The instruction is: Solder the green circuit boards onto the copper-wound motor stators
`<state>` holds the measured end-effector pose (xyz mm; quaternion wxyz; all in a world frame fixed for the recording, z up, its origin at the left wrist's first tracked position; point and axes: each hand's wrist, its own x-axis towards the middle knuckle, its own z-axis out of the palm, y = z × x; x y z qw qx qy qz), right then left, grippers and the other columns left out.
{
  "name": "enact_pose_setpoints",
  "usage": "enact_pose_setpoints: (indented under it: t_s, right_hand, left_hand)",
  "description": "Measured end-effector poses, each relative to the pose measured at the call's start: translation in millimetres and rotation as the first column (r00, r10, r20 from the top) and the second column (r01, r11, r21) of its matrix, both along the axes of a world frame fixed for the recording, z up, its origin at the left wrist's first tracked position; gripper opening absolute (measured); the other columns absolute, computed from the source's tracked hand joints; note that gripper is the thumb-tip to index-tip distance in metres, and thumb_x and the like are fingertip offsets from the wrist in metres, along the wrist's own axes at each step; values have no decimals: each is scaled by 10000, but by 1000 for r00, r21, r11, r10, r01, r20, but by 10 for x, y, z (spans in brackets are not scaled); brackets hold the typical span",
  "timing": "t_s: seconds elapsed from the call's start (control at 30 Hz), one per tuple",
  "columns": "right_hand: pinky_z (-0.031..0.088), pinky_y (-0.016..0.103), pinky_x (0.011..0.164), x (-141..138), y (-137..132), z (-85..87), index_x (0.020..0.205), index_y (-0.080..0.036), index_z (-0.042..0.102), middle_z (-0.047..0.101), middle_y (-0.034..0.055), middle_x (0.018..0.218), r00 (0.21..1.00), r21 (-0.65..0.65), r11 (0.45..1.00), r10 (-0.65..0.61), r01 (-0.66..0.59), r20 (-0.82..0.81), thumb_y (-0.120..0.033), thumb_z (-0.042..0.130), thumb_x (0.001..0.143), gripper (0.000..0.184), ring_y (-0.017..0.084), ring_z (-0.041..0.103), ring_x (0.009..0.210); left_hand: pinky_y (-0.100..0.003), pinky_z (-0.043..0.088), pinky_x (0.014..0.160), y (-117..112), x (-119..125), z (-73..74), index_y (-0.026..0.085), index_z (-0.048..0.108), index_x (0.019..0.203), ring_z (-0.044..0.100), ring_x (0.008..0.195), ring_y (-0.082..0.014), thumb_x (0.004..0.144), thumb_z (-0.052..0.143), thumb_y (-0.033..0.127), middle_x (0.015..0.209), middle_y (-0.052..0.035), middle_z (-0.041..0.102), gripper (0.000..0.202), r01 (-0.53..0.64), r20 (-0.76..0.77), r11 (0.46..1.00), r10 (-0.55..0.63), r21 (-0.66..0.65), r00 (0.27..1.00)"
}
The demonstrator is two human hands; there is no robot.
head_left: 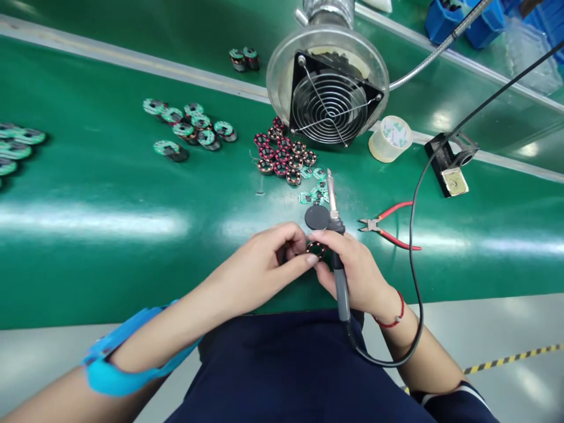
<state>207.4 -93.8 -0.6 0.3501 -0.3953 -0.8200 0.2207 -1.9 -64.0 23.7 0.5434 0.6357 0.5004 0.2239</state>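
My left hand [264, 264] pinches a small motor stator [316, 249], a dark ring with copper-coloured spots, between thumb and fingers. My right hand [362, 271] keeps a soldering iron [341, 288] tucked in its grip, the tip pointing away from me, while its fingertips also touch the stator's right side. Just beyond the hands lies a flat black disc [316, 217]. Small green circuit boards [318, 191] are scattered around the iron's tip. Behind them stands a cluster of red and copper-wound stators [282, 154].
Red-handled side cutters [374, 224] lie to the right, near the iron's cable [413, 235]. Farther back are a tape roll [391, 139], an iron stand [449, 164] and a fume extractor fan [330, 108]. Stators topped with green boards [189, 126] stand at left.
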Motion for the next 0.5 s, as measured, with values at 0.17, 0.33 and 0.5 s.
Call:
enact_pose_setpoints:
  t_s: [0.17,0.33,0.5]
  right_hand:
    - [656,398,789,-2,-19,-11,1476,-302,529,798,53,1084,1000,-50,999,10,-11,-4,-139,558,1034,471,237,763,904]
    - [666,490,937,64,-5,-72,1493,-342,471,817,69,1217,998,-67,997,-49,47,-31,-163,596,1040,503,274,786,1066]
    - [635,509,1096,217,179,-131,1535,-336,430,787,84,1332,990,-115,985,-132,126,-45,-190,615,1052,538,271,777,1239]
  left_hand:
    - [-299,427,650,29,-1,-39,222,656,687,548,663,-163,851,630,461,671,7,620,291,-145,82,988,148,-50,986]
    - [-279,389,608,92,-136,-73,222,614,685,494,632,-137,775,742,390,664,16,604,229,-377,257,870,462,-319,849]
    - [-294,417,649,29,-311,-97,219,653,744,527,685,-153,841,734,414,718,6,644,232,-342,217,896,407,-282,887]
